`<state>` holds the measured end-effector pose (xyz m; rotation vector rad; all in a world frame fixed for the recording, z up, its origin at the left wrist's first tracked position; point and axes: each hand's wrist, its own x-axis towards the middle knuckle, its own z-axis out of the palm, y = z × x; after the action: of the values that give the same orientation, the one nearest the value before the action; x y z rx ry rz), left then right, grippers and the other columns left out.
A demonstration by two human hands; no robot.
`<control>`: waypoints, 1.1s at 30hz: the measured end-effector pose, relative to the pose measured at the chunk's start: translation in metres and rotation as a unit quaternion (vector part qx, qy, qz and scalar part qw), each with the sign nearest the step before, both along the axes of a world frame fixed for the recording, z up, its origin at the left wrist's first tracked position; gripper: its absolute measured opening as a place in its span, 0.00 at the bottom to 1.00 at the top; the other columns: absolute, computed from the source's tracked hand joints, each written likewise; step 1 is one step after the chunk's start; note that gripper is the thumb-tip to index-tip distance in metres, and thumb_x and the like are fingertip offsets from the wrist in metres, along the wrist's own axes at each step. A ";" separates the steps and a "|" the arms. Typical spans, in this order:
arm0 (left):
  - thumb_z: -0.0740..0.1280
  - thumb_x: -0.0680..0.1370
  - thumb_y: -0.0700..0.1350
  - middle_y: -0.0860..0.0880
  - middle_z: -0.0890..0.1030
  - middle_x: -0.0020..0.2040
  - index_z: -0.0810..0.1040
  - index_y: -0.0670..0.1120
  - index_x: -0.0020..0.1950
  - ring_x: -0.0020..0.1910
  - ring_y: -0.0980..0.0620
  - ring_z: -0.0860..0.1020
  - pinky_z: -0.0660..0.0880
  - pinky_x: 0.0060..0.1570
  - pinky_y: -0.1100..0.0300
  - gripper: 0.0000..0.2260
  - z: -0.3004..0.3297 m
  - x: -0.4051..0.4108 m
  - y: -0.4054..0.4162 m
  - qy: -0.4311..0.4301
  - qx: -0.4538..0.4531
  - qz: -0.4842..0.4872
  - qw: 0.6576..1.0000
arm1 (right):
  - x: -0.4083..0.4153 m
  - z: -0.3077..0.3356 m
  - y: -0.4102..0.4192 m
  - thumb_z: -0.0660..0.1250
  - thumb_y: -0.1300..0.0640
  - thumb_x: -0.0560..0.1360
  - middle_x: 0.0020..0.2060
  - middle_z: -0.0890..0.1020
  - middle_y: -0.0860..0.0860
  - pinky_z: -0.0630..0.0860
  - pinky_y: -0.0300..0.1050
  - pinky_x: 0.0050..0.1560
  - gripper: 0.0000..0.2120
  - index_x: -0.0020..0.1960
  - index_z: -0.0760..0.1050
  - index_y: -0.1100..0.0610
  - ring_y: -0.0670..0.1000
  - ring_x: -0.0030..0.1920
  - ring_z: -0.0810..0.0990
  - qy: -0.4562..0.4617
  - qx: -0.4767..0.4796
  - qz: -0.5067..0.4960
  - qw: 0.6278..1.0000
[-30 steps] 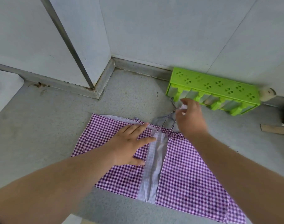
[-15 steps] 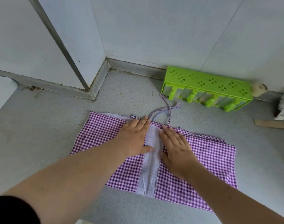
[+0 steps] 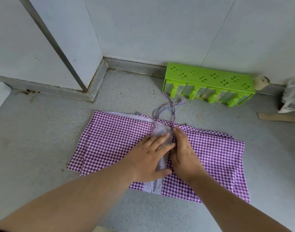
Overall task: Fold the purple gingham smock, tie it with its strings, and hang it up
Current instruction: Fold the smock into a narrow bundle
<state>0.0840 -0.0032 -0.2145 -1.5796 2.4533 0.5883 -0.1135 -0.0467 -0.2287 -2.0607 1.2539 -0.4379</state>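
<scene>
The purple gingham smock (image 3: 110,141) lies flat on the grey floor, both sides folded inward so a pale lining strip (image 3: 162,131) shows down the middle. Its strings (image 3: 168,108) lie crossed on the floor just beyond the top edge. My left hand (image 3: 150,156) rests palm down on the left flap with its fingers over the pale strip. My right hand (image 3: 183,151) presses flat on the edge of the right flap, close beside the left hand. Neither hand grips anything.
A green plastic rack (image 3: 208,84) lies on the floor against the back wall, just beyond the strings. A flat wooden piece (image 3: 277,118) and a crumpled bag (image 3: 292,96) sit at the far right. A wall corner with a metal strip (image 3: 86,84) juts out at the left.
My right hand let go of the strings near the green rack and came down flat on the right flap. Both hands have since slid toward me along the centre strip.
</scene>
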 end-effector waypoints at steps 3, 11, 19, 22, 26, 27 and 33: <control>0.48 0.77 0.79 0.53 0.29 0.84 0.32 0.54 0.85 0.83 0.50 0.29 0.35 0.81 0.39 0.47 -0.015 -0.014 -0.002 -0.056 0.029 0.001 0.998 | -0.013 -0.005 -0.003 0.56 0.54 0.85 0.83 0.52 0.47 0.51 0.47 0.82 0.30 0.84 0.49 0.54 0.42 0.82 0.48 0.032 -0.004 -0.011 0.999; 0.52 0.76 0.78 0.55 0.27 0.83 0.31 0.58 0.84 0.82 0.52 0.28 0.32 0.80 0.39 0.48 -0.018 -0.016 -0.003 -0.070 0.057 0.017 0.996 | -0.145 -0.006 -0.022 0.31 0.34 0.80 0.83 0.39 0.47 0.38 0.48 0.82 0.36 0.84 0.34 0.48 0.46 0.82 0.35 0.353 -0.044 -0.004 0.935; 0.54 0.80 0.74 0.55 0.29 0.84 0.35 0.59 0.85 0.82 0.52 0.29 0.31 0.81 0.47 0.43 0.000 -0.002 -0.003 -0.020 0.054 0.020 0.998 | -0.078 0.025 0.023 0.50 0.40 0.82 0.82 0.57 0.53 0.48 0.59 0.82 0.32 0.84 0.52 0.48 0.57 0.82 0.53 0.304 -0.088 -0.026 0.948; 0.55 0.84 0.66 0.56 0.44 0.87 0.52 0.59 0.85 0.86 0.51 0.43 0.38 0.82 0.48 0.31 0.013 0.038 0.017 0.033 -0.058 0.137 0.988 | -0.040 0.005 0.044 0.42 0.37 0.83 0.84 0.43 0.51 0.38 0.56 0.82 0.35 0.85 0.40 0.51 0.53 0.83 0.38 0.312 -0.030 0.021 0.949; 0.62 0.81 0.65 0.49 0.59 0.83 0.64 0.54 0.81 0.81 0.43 0.59 0.57 0.80 0.41 0.31 0.017 0.101 0.053 0.021 -0.092 0.464 0.881 | -0.023 -0.005 0.045 0.35 0.35 0.81 0.82 0.33 0.50 0.32 0.55 0.80 0.36 0.82 0.30 0.51 0.52 0.80 0.29 0.340 -0.015 0.037 0.940; 0.63 0.80 0.67 0.46 0.61 0.82 0.62 0.52 0.82 0.80 0.41 0.61 0.60 0.79 0.40 0.35 0.017 0.116 0.062 0.015 -0.061 0.548 0.834 | -0.018 -0.004 0.044 0.35 0.35 0.81 0.82 0.32 0.50 0.32 0.55 0.80 0.36 0.82 0.29 0.51 0.52 0.80 0.28 0.339 -0.014 0.041 0.940; 0.73 0.75 0.68 0.39 0.77 0.72 0.69 0.42 0.78 0.67 0.36 0.78 0.77 0.62 0.44 0.41 0.025 0.155 0.092 0.151 0.071 0.747 0.643 | 0.005 0.000 0.035 0.41 0.35 0.82 0.83 0.35 0.48 0.31 0.53 0.79 0.37 0.83 0.32 0.49 0.50 0.81 0.31 0.331 0.014 0.053 0.942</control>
<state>0.2392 0.0886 -0.1892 -3.2728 0.4679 1.1638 -0.1084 -0.0115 -0.2284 -2.3223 1.4865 0.3624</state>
